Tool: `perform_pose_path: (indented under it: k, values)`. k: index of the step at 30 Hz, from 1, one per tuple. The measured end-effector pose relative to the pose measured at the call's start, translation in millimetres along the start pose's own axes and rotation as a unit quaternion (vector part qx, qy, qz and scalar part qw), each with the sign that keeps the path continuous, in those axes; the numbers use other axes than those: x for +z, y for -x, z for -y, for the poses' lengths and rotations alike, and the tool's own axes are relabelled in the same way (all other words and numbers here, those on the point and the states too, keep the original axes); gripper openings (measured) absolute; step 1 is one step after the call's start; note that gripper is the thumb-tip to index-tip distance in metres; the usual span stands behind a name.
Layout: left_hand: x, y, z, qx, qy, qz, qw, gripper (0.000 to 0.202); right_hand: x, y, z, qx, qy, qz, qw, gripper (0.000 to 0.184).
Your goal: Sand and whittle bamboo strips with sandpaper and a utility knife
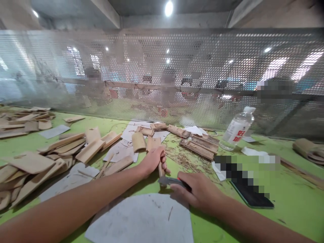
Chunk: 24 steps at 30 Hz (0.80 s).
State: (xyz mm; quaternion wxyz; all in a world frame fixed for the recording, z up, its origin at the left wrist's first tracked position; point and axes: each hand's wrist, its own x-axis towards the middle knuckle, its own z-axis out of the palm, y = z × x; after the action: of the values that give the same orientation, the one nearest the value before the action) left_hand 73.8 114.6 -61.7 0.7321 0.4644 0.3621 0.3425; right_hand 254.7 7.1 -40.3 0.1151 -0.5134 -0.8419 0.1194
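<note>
My left hand (154,160) is closed around a narrow bamboo strip (160,169) standing on the green table (291,199), with curved bamboo pieces (138,141) just beyond it. My right hand (198,192) grips a grey utility knife (169,181), whose blade end touches the foot of the strip. Both forearms reach in from the bottom edge. A white fan-shaped sheet (141,221) lies right in front of me, below the two hands.
Heaps of flat bamboo slats (37,162) cover the left side. Darker rough strips (198,145) and shavings lie behind the hands. A plastic water bottle (236,130) leans at the right, near a dark phone (250,195). A perforated metal screen (162,74) closes the far edge; people sit behind it.
</note>
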Motion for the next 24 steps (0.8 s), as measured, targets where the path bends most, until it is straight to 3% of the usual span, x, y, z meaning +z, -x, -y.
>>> perform_pose_path:
  k: [8,14,18,22,24]
  values:
    - [2.0,4,1,0.034,-0.049,0.016,0.998,0.050,-1,1,3,-0.006,-0.022,-0.003,1.000,0.050]
    - [3.2,20,-13,0.022,-0.119,0.039,0.992,0.045,1,-1,3,-0.028,-0.035,-0.033,0.998,0.004]
    - [8.8,32,-26,0.027,-0.163,0.047,0.985,0.040,2,-1,0,-0.039,-0.053,-0.055,0.996,0.008]
    - [12.3,34,-32,0.070,-0.163,0.025,0.984,0.039,2,1,-1,-0.029,-0.077,-0.103,0.991,0.041]
    - [14.4,33,-31,0.081,-0.151,0.016,0.985,0.041,2,2,1,-0.036,-0.082,-0.113,0.990,0.048]
